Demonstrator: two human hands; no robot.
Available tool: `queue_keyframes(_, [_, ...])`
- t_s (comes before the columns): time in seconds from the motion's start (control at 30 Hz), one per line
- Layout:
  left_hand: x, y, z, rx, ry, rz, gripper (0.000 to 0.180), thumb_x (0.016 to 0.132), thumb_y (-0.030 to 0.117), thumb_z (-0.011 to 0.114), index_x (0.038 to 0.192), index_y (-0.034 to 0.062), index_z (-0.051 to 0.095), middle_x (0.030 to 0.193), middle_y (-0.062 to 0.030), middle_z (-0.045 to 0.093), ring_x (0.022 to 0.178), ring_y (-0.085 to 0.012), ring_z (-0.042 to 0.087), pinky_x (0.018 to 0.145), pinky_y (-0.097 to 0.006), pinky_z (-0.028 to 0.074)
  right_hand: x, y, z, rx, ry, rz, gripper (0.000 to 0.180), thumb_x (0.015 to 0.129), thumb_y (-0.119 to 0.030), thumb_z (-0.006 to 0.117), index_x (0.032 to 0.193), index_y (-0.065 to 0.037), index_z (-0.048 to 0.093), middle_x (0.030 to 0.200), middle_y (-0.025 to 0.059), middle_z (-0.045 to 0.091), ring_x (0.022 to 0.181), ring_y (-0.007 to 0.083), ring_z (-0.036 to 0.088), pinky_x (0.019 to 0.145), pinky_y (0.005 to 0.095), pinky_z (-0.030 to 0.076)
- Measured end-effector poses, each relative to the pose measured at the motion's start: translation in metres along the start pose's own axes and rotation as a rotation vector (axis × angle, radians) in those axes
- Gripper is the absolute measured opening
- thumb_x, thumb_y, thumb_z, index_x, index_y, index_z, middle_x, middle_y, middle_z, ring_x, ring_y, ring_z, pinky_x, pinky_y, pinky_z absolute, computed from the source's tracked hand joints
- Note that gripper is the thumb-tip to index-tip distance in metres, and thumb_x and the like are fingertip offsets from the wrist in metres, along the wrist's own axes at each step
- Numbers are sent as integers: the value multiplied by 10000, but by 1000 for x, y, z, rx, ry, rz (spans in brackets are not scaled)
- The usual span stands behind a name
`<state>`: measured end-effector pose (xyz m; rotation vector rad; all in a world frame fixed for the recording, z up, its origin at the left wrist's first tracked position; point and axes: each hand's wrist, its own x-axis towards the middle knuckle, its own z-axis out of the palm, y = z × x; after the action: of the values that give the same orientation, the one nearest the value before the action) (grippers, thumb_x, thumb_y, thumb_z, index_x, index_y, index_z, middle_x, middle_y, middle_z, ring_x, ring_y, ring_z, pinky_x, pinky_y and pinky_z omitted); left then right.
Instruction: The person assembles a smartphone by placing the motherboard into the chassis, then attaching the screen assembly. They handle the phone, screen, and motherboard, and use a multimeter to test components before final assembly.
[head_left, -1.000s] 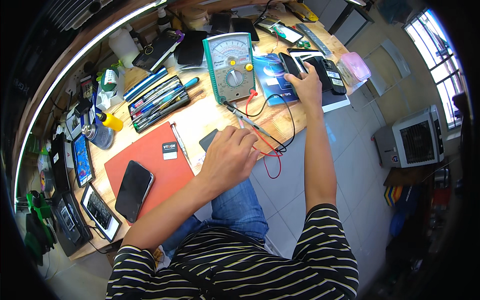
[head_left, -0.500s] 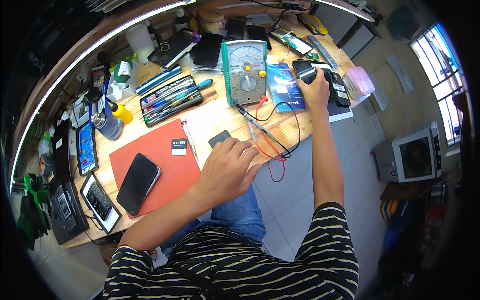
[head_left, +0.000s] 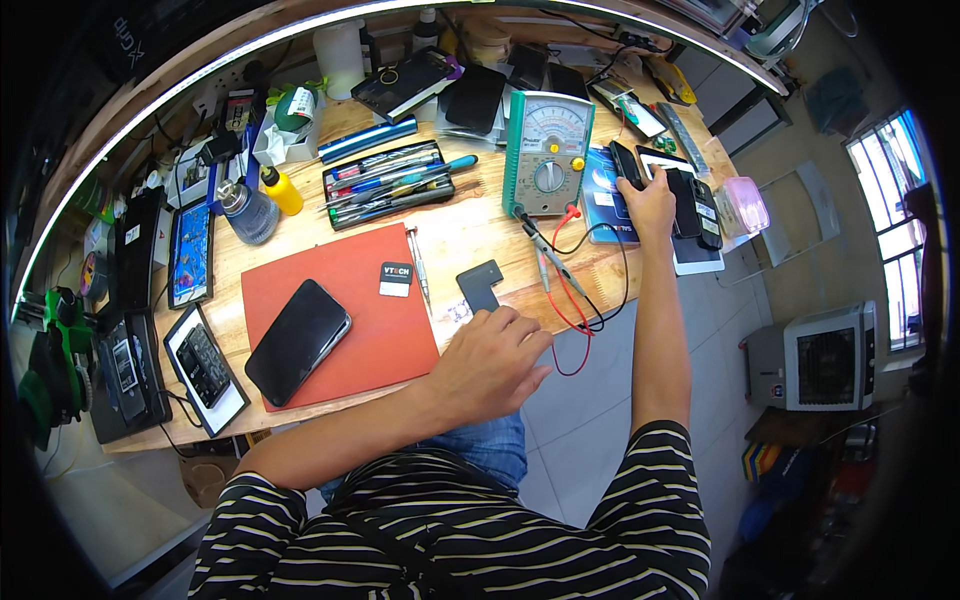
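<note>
At the right side of the bench my right hand (head_left: 652,203) grips a black smartphone (head_left: 627,162), tilted up on its edge over a blue printed sheet (head_left: 604,208). My left hand (head_left: 493,362) hovers at the front edge of the bench, empty, with fingers loosely bent and thumb apart. Just beyond its fingertips lies a dark grey L-shaped piece (head_left: 480,284). Between the hands stands an analog multimeter (head_left: 548,150) with a green frame, its red and black probes (head_left: 550,262) hanging toward the edge. A second black phone (head_left: 298,345) rests on a red-orange mat (head_left: 385,345).
Left of the multimeter sits a black tray of pens and tools (head_left: 390,185). A yellow bottle (head_left: 283,190) and a glass jar (head_left: 247,212) stand farther left. More phones (head_left: 700,210) and a pink-lidded box (head_left: 745,203) occupy the right end. A thin screwdriver (head_left: 417,265) borders the mat.
The phone in my right hand has turned from screen-up to on edge. My left hand has drawn back, uncovering more of the grey piece. The whole view has shifted.
</note>
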<state>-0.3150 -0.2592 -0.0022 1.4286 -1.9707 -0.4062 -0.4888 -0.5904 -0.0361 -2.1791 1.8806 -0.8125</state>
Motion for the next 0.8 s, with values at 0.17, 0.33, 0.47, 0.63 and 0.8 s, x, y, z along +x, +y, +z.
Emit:
queue_keyframes(0.17, [-13,5,-11,-5,15,-15,368,857,229,795,1157,53,675,1183,-104,680,1102,-298,610,898,-423,494,-28,-15,-5,-153,180,-218,600,779,-311,860,1251,-43,604,1157,192,669,1125,387,626,981,477,510])
queue_keyframes(0.33, [-52,-1,-43,4,139,-92,390,837,204,817,1172,60,679,1201,-116,680,1146,-322,608,954,-454,488,-77,-18,-22,-227,35,-10,792,750,-516,883,1305,-33,590,1240,212,623,1144,396,628,969,475,516])
queue_keyframes(0.47, [-100,-21,-75,141,220,-233,397,829,168,817,1185,59,678,1215,-129,679,1159,-345,609,965,-449,486,-90,-28,-24,-155,18,-13,1073,713,-619,877,1470,22,468,1306,299,568,1210,446,594,1008,495,500])
queue_keyframes(0.63, [-157,-44,-101,419,298,-540,520,822,191,813,1279,33,623,1334,-193,603,1246,-392,552,1054,-489,444,-101,-38,-18,-179,-68,-44,1059,709,-560,863,1489,32,462,1334,315,607,1237,438,604,1064,480,474])
queue_keyframes(0.8, [-187,-56,-111,369,251,-685,741,770,259,869,1405,53,547,1374,-200,585,1273,-394,531,1082,-490,432,-87,-25,-25,66,-152,134,973,732,-537,814,1436,64,513,1282,295,671,1229,379,639,1058,428,471])
